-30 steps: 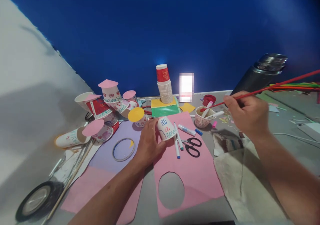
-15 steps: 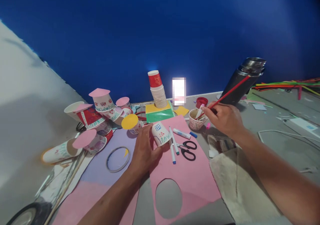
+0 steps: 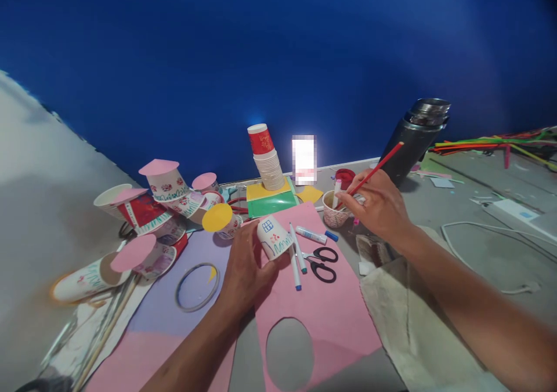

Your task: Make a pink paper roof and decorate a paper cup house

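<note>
My left hand (image 3: 246, 258) is closed around a small white paper cup (image 3: 274, 238), which lies tilted with its drawn blue window, red flowers and green squiggle facing up. My right hand (image 3: 376, 206) pinches a long red paintbrush (image 3: 387, 157). Its lower end dips toward a small patterned cup (image 3: 336, 213), and the bristles are hidden. A white marker with a pink cap (image 3: 337, 190) stands in that cup beside my fingers. Several markers (image 3: 296, 264) and black-handled scissors (image 3: 324, 264) lie on pink paper (image 3: 331, 316), right of the decorated cup.
Decorated cups with pink paper tops (image 3: 159, 169) crowd the left. A cup stack (image 3: 267, 166) rises at the back, near a dark thermos (image 3: 409, 142). A tape ring (image 3: 197, 287) lies on purple paper. Beige cloth (image 3: 404, 305) sits under my right forearm.
The red paintbrush sits lower and my right hand has shifted slightly left in view, staying near the patterned cup. The whole scene has slid a little left; my left hand keeps its cup.
</note>
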Demonstrator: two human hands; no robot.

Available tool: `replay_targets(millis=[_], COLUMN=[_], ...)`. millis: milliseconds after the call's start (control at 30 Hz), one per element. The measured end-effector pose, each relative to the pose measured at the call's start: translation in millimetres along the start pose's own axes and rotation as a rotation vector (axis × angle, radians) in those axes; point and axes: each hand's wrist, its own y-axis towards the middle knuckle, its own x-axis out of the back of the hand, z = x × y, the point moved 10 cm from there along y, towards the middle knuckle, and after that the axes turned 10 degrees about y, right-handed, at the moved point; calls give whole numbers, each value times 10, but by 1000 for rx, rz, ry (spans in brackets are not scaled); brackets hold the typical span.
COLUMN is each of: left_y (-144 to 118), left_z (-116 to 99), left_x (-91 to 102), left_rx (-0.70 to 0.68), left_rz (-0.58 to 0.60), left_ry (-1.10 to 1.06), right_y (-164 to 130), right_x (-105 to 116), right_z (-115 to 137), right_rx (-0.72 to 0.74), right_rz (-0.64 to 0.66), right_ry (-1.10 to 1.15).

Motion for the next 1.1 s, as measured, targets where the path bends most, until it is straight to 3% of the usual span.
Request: replay_targets(millis=[133, 300, 533, 867, 967, 1100], left_y=[10, 10, 12, -30, -28, 62], left_z=[21, -5, -48, -71, -112, -325], left_x=[-13, 7, 34, -1, 65, 297], left_rx=[7, -2, -29, -88, -78, -77], left_rz=[0, -3, -12, 69, 91, 26], left_ry=[3, 27, 93, 159, 158, 186], right_y=[-7, 55, 99, 144, 155, 125], right_x=[-28, 204, 329, 538, 588, 568], right_z=[5, -23, -364, -457, -517, -627], right_rx=[16, 16, -185, -233, -286, -389], right_rz=[5, -168, -231, -316, -330, -319], right_ry=[49, 121, 165, 164, 209, 296])
